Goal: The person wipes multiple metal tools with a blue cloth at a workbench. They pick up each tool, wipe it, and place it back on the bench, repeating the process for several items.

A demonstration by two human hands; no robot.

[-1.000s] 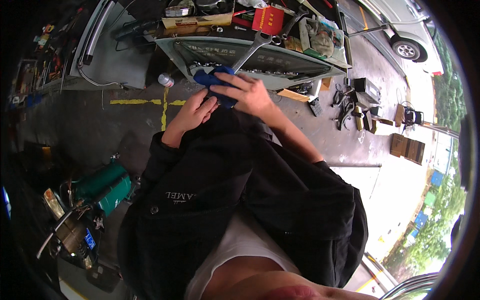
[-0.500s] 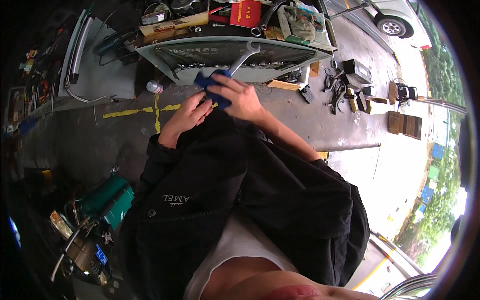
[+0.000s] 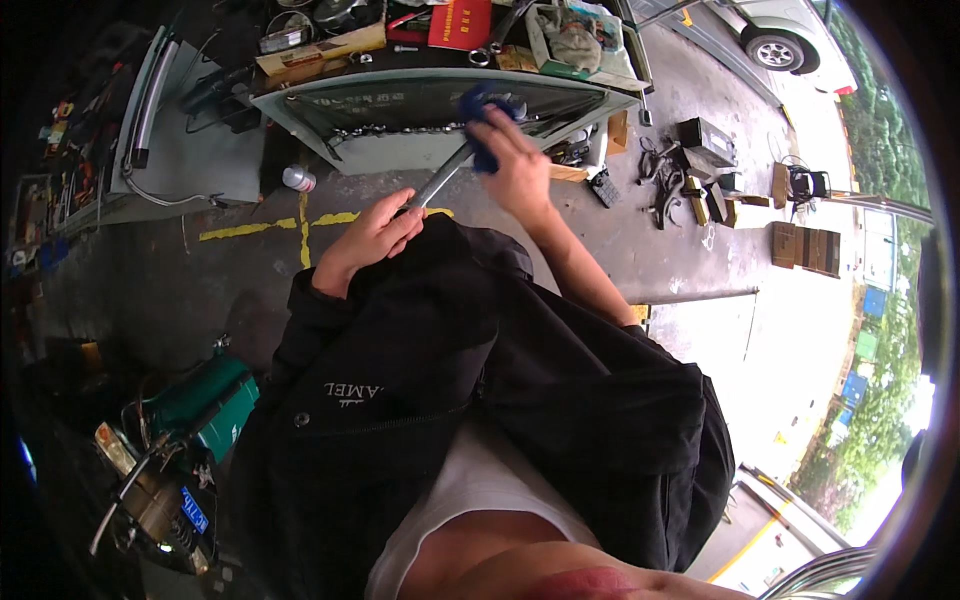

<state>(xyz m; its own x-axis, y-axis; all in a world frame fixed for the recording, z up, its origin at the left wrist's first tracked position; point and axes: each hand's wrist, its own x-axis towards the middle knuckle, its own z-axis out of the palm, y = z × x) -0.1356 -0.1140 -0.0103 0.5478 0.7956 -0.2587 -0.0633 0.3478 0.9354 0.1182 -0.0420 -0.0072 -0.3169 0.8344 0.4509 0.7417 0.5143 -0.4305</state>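
My left hand (image 3: pixel 377 237) is closed round the near end of a long steel wrench (image 3: pixel 440 182), which slants up and away to the right. A dark blue cloth (image 3: pixel 484 128) is bunched in my right hand (image 3: pixel 521 180), whose fingers press it against the upper part of the wrench. The cloth covers the wrench's far head, and both cloth and fingers are slightly smeared by motion. Beyond my hands stands the grey workbench (image 3: pixel 375 155), with an opening along its front where a row of small metal pieces lies.
On the bench top lie a red booklet (image 3: pixel 459 24), more wrenches (image 3: pixel 492 45) and a box with crumpled cloth (image 3: pixel 577 42). A spray can (image 3: pixel 299 178) stands on the floor. Metal parts (image 3: pixel 661 180) and cardboard boxes (image 3: pixel 805 248) sit at right, a green motorbike (image 3: pixel 222 405) at lower left.
My right hand has slid the blue cloth up along the wrench to its far end, uncovering the shaft. My left hand stays at the near end.
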